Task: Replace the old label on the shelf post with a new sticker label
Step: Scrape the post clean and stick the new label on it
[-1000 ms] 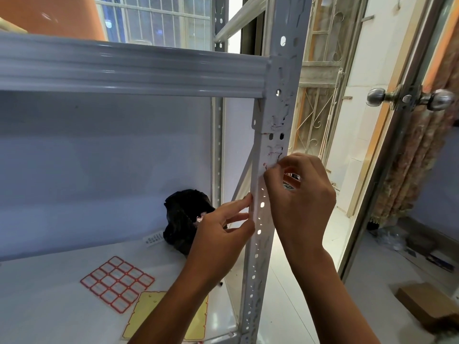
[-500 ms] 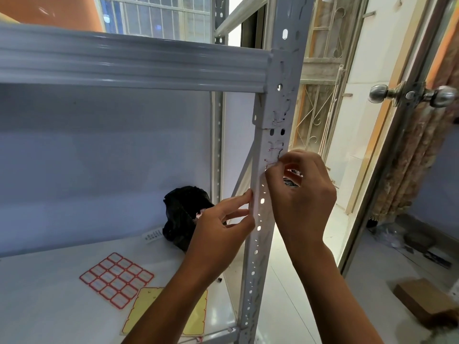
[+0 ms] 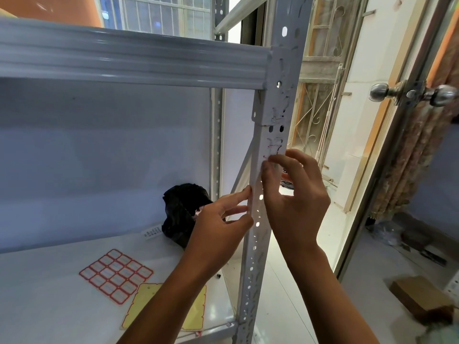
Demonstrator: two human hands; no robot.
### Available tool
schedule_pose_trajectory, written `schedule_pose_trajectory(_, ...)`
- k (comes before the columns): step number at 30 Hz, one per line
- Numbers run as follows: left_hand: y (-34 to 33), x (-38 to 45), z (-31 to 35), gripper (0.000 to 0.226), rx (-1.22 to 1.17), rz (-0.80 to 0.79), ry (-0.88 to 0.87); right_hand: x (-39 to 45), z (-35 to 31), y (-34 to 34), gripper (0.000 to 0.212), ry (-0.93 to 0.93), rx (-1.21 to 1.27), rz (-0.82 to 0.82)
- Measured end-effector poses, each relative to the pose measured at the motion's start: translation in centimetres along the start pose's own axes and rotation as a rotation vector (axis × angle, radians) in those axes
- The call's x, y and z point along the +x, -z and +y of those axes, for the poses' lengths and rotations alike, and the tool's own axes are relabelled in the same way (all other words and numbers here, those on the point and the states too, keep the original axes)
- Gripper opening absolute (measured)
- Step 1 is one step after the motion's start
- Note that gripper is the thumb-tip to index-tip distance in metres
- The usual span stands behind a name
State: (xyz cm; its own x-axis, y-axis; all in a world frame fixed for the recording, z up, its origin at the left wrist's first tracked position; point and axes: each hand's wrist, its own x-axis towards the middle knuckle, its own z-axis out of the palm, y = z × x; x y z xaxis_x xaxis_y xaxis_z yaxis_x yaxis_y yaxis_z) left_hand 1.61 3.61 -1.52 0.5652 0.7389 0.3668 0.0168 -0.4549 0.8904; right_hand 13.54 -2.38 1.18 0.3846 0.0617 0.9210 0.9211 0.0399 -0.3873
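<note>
The grey perforated shelf post point(image 3: 257, 234) runs up the middle of the view. Torn label remains with red marks point(image 3: 273, 145) cling to it just below the shelf beam. My right hand point(image 3: 295, 194) pinches at the post's face right under those remains, thumb and forefinger tips together on the label's edge. My left hand point(image 3: 221, 224) rests its fingertips against the post's left edge a little lower, fingers spread, holding nothing. A sheet of red-bordered sticker labels point(image 3: 115, 274) lies on the shelf board, with a yellow backing sheet point(image 3: 141, 304) beside it.
A black crumpled bag point(image 3: 181, 212) sits at the back of the shelf board point(image 3: 37, 294), next to a small white printed slip point(image 3: 151, 230). The upper shelf beam point(image 3: 124, 60) crosses overhead. A door with a metal knob point(image 3: 378, 91) stands right; a cardboard box point(image 3: 419, 296) lies on the floor.
Both hands have held nearly the same spots on the post. The right fingertips have crept slightly upward towards the torn label remains.
</note>
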Motion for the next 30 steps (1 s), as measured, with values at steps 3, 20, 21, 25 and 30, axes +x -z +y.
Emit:
schedule_pose_trajectory(3, 0.0, 0.0, 0.0, 0.043, -0.014, -0.001, 0.002, -0.7, -0.5, -0.5, 0.017, -0.003, -0.067, 0.047)
schedule_pose_trajectory(20, 0.0, -0.2, 0.2, 0.048, 0.007, -0.017, -0.01, 0.4, -0.1, -1.5, 0.024, -0.125, -0.099, 0.067)
schedule_pose_trajectory(21, 0.0, -0.2, 0.3, 0.048, 0.008, -0.02, -0.01, 0.3, 0.1, -1.2, 0.025, -0.105, -0.056, 0.075)
schedule_pose_trajectory(25, 0.0, -0.2, 0.3, 0.045, -0.006, -0.011, 0.002, -0.4, 1.2, -0.7, 0.027, 0.079, -0.032, -0.009)
schedule_pose_trajectory(30, -0.1, -0.2, 0.2, 0.045, -0.004, -0.003, 0.005, -0.6, 1.2, -0.9, 0.024, 0.112, -0.044, 0.038)
